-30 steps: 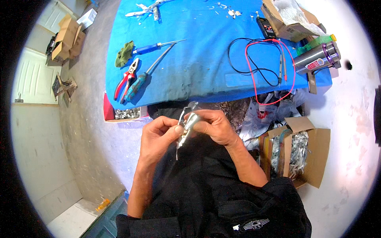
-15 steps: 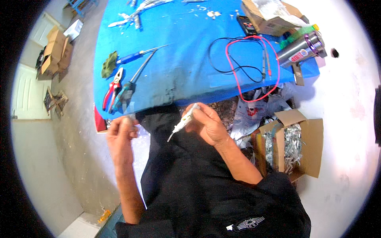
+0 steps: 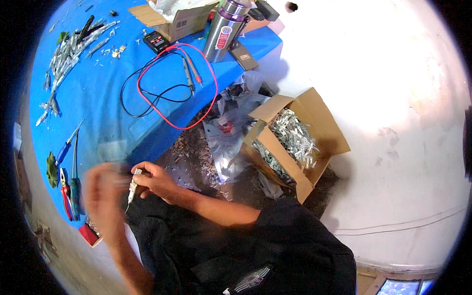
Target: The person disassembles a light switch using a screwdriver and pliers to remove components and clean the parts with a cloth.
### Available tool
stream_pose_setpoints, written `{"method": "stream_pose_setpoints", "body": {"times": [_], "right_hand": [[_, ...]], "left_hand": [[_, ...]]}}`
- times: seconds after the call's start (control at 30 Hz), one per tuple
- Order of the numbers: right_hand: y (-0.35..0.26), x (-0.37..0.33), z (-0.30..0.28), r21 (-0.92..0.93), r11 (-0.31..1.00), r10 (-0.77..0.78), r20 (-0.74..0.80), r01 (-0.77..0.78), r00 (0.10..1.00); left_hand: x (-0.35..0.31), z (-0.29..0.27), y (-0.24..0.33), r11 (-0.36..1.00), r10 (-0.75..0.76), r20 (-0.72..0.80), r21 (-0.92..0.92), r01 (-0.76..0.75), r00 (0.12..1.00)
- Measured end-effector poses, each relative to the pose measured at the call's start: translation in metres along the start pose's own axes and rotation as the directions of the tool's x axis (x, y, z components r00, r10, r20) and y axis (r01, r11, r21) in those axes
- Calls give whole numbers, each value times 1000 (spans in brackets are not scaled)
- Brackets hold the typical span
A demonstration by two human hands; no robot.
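My right hand [image 3: 160, 184] pinches a small, slim white piece [image 3: 133, 187] between thumb and fingers, just off the table's near edge. From the piece's lower end a thin pale lead hangs down. Close beside it on the left is my left hand [image 3: 104, 196], smeared by motion, so its fingers and anything in them cannot be made out. On the table to the left lie red-handled pliers [image 3: 66, 196], a teal-handled screwdriver [image 3: 74, 196] and a blue-handled one [image 3: 64, 151].
A blue-covered table [image 3: 98, 98] carries a pile of slim grey-white pieces [image 3: 64, 61], a meter [image 3: 156, 42] with red and black leads, a steel flask [image 3: 223, 32] and a carton [image 3: 184, 22]. Beside it, an open cardboard box [image 3: 327, 132] holds whitish scraps [image 3: 292, 137]. A green leaf-like item [image 3: 51, 169] lies by the pliers.
The view has swung right, showing more of the box and wall. My left hand has come closer to my right hand, which still holds the white piece.
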State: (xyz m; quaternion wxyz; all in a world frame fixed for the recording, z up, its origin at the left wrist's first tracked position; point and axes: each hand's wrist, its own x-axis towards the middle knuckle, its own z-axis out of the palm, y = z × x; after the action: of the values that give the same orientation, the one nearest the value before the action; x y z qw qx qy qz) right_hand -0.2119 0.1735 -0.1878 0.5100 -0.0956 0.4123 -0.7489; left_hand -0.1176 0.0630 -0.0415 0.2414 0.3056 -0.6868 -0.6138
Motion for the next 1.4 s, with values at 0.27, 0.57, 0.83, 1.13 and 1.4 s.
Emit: {"method": "stream_pose_setpoints", "body": {"times": [0.27, 0.57, 0.83, 1.13, 1.4], "right_hand": [[-17, 1, 0, -35, 999, 30, -132, -35, 991], [-10, 1, 14, -39, 998, 35, -93, -39, 995], [-15, -16, 29, -231, 973, -54, -132, 22, 990], [-18, -30, 52, -166, 984, 74, 97, -57, 993], [-41, -29, 60, -681, 627, -117, 397, 378, 910]], "left_hand": [[-34, 29, 24, 948, 185, 81, 246, -200, 979], [-74, -42, -43, 802, 191, -100, 590, -96, 977], [-79, -30, -33, 573, 468, 35, 749, -333, 883], [-86, -41, -46, 547, 412, 60, 782, -299, 909], [-87, -66, -49, 500, 421, 68, 815, -294, 905]]}}
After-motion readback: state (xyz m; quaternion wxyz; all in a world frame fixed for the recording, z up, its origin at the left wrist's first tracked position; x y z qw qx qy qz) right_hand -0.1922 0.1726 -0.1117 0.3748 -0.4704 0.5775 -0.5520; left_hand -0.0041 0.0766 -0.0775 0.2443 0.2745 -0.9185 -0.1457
